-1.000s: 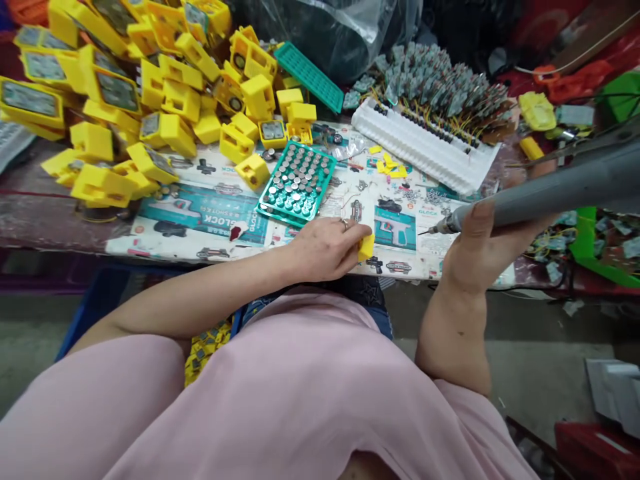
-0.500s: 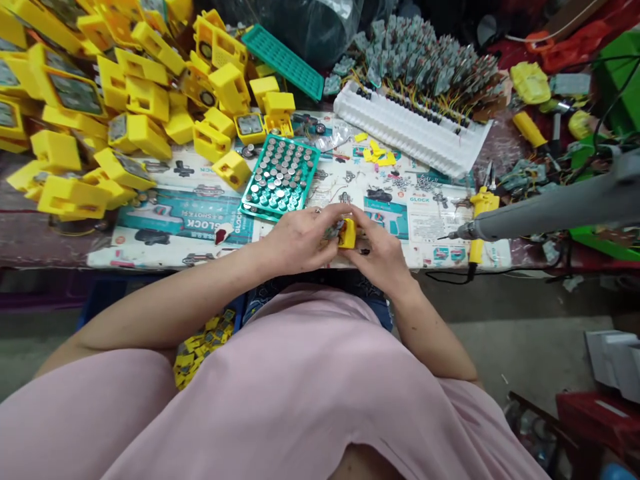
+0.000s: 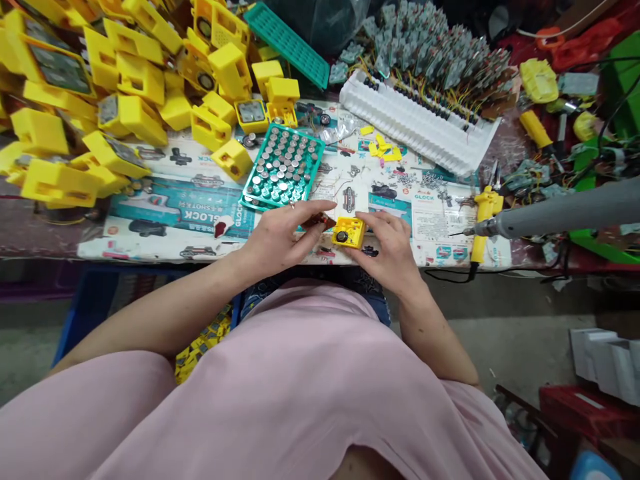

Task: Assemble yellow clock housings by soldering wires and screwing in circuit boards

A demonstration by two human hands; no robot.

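Head view: right hand grips a yellow case near the worktop edge; left hand pinches a dark board. Case seems light, stiff: hold its sides. Board looks fragile: edges only.

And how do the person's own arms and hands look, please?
No gloves: the left hand and the right hand are bare, except for what seems a thin ring on the left. Both forearms are uncovered, without watch or bracelet. Short, plain, pale pink sleeves complete the picture.
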